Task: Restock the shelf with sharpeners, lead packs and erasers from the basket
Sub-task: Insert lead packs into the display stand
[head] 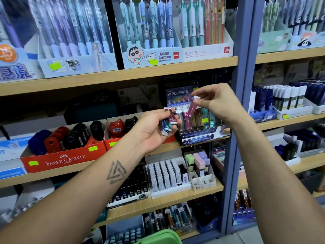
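Head view: right hand pinches one pink slim eraser by its top end, tilted, just above the Hi-Polymer display box on the middle shelf. Left hand grips a small bundle of erasers, just left of the box. They look light, stiff and slick-sleeved, best pinched at the end. Green basket sits near, below.

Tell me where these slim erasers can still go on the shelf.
Hi-Polymer display box: little room, its rows look nearly full. Free slots show in the front of the pastel eraser box below. The red Faber-Castell tray is packed with sharpeners; bare wooden shelf edge borders the boxes.
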Tool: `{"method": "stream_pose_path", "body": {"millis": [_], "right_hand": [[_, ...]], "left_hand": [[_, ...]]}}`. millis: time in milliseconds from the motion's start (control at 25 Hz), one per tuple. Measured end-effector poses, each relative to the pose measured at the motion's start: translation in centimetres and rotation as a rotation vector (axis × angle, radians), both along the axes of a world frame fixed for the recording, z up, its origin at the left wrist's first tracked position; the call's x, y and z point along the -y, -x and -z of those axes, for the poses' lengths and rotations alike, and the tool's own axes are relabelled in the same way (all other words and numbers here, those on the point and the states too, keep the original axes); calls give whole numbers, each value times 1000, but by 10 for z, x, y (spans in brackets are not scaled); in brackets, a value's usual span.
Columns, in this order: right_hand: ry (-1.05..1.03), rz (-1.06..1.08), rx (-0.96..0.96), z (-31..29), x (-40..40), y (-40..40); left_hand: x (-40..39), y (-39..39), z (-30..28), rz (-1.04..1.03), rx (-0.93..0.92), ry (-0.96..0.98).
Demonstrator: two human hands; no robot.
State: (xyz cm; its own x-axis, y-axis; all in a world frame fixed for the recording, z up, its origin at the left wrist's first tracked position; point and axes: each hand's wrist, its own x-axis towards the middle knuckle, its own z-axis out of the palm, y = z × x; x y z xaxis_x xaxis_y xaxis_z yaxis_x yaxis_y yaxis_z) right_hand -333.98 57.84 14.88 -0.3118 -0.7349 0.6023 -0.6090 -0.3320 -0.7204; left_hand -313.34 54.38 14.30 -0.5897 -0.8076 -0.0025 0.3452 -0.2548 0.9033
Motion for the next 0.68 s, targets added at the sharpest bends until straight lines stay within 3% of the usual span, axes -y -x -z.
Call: {"method": "stream_pose_path", "body": {"millis": [400,560,680], "right_hand": [[33,118,-229,2,13,-11],[-54,112,-377,5,14,-15],[-113,61,-377,4,10,-14]], "left_hand": [[-1,-2,4,13,28,76],[-2,-2,5,8,35,82],[0,-1,6,0,34,87]]}}
